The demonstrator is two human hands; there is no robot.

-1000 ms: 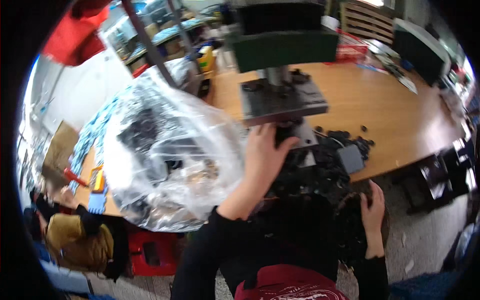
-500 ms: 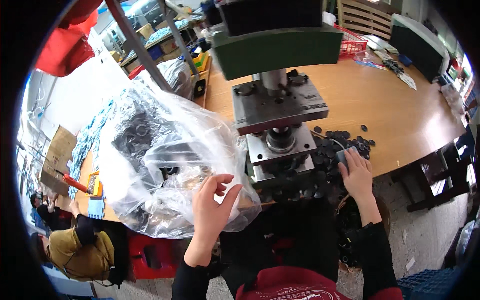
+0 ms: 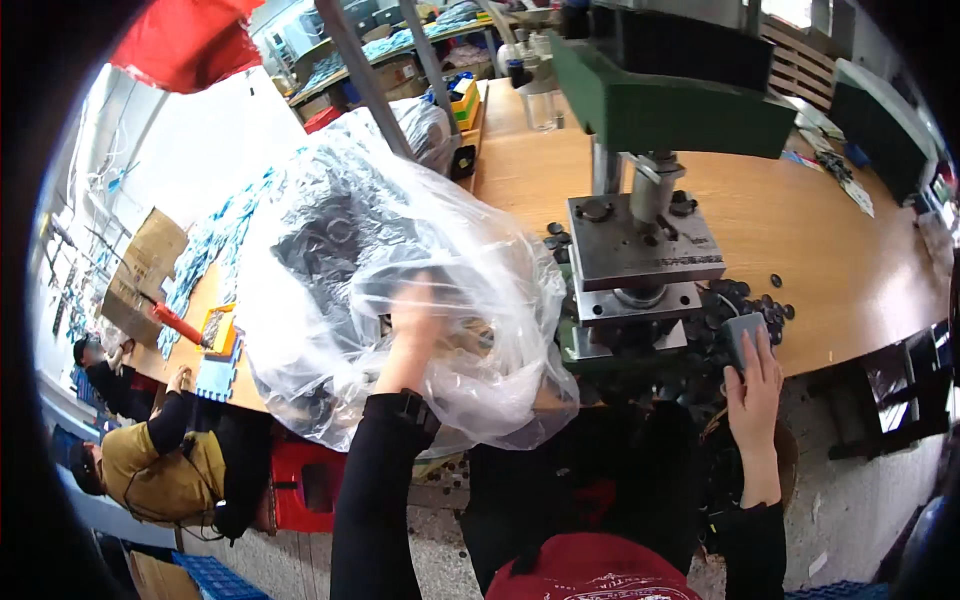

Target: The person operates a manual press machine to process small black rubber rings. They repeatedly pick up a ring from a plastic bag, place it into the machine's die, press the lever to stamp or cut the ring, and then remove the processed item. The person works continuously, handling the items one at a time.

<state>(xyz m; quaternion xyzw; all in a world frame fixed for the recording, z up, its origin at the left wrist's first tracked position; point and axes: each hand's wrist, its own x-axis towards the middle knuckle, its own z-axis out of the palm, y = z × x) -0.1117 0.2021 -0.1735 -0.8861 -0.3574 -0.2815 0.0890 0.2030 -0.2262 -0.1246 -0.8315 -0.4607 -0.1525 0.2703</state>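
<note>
My left hand point(image 3: 418, 312) reaches inside a large clear plastic bag point(image 3: 500, 240) that holds dark pieces. Its fingers are blurred and partly hidden by the film. My right hand point(image 3: 757, 400) is closed on a small grey corded box point(image 3: 742, 332), thumb on one side and fingers along the other. Between the hands stands a green press point(image 3: 670, 95). Its upper steel die plate point(image 3: 645, 245) hangs above a lower die plate point(image 3: 640, 304). Round black discs point(image 3: 710, 312) are heaped beside the die, partly under the corded box.
The wooden table point(image 3: 840, 270) curves away to the right. At left, a co-worker point(image 3: 160, 470) in a mustard top sits near a yellow bin point(image 3: 218, 328) and a blue foam mat point(image 3: 217, 375). A metal post point(image 3: 365, 75) rises behind the bag.
My left hand has gone from above the bag's near side into it. My right hand stays at the grey corded box. The view has shifted, so the press appears further right.
</note>
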